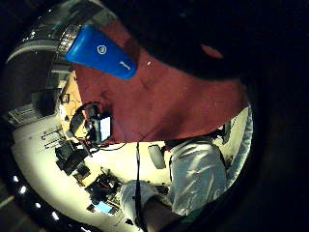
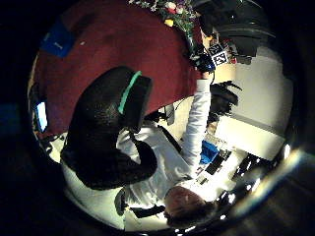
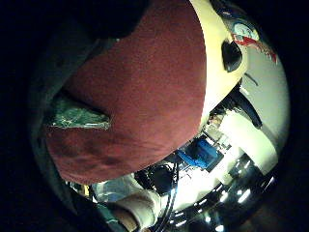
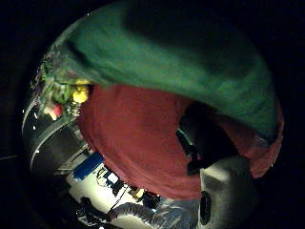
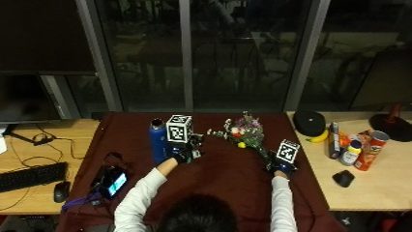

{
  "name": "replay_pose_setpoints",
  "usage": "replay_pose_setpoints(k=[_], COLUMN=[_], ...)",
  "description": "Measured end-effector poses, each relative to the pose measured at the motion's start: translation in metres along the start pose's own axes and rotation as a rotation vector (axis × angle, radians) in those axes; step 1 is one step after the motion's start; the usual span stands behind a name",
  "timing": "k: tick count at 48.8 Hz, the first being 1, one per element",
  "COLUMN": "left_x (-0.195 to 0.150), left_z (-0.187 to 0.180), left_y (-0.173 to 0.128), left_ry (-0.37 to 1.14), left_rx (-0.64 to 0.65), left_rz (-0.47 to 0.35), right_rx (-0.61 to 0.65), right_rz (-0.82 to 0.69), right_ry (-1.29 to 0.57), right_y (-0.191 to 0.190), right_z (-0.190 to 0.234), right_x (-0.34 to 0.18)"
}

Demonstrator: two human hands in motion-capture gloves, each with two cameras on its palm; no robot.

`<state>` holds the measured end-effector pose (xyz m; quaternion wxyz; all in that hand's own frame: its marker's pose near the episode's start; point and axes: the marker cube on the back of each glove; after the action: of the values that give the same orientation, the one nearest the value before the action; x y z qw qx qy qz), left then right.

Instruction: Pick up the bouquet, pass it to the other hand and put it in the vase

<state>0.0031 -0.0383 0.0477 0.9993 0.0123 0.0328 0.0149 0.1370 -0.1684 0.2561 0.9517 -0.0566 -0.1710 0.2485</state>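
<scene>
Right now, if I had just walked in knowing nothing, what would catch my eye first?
Probably the bouquet, with its yellow, pink and white blooms bright against the dark red tablecloth; the person's right hand grips its stem end near the cloth's right edge. Next, the tall blue bottle standing upright on the left of the cloth, with the left hand just beside it.

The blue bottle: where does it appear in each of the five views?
Outside view: blue bottle upright on the red tablecloth, beside the left hand.
Left little finger view: large, close.
Left thumb view: small, on the cloth.
Right thumb view: not identifiable.
Right little finger view: absent.
Shared landmark: the red tablecloth.
</scene>
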Motion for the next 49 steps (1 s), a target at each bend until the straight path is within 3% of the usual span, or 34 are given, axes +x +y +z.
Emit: replay_pose_setpoints(k=[6, 10, 15, 22, 28, 32, 38, 43, 47, 49], left_x=[0.001, 0.000, -0.001, -0.003, -0.006, -0.009, -0.012, -0.017, -0.017, -0.018], left_z=[0.003, 0.004, 0.005, 0.001, -0.003, -0.002, -0.005, -0.006, -0.013, -0.015], left_y=[-0.003, -0.003, -0.004, -0.003, 0.000, -0.002, 0.001, 0.001, 0.008, 0.011], left_ry=[0.002, -0.011, -0.016, -0.004, -0.003, -0.006, -0.001, 0.003, 0.002, 0.000], left_rx=[-0.003, -0.007, -0.008, -0.004, -0.002, 0.000, 0.001, 0.003, 0.015, 0.016], left_rz=[-0.005, -0.011, -0.019, -0.027, -0.033, -0.041, -0.045, -0.058, -0.058, -0.067], right_rx=[0.141, 0.101, 0.154, -0.042, 0.068, 0.112, 0.041, 0.190, 0.387, 0.428], right_rz=[0.113, 0.099, 0.118, 0.174, 0.229, 0.194, 0.149, 0.265, 0.260, 0.241], right_ry=[0.021, 0.010, 0.018, 0.056, 0.090, -0.011, -0.132, -0.067, -0.076, -0.103], right_y=[-0.011, -0.005, 0.002, 0.023, 0.019, 0.007, 0.016, 0.027, 0.026, 0.026], right_z=[0.000, 0.003, -0.003, 0.003, -0.006, -0.008, -0.008, -0.011, -0.022, -0.026], right_x=[0.002, -0.003, -0.006, -0.011, -0.012, -0.011, -0.007, 0.001, 0.000, -0.002])
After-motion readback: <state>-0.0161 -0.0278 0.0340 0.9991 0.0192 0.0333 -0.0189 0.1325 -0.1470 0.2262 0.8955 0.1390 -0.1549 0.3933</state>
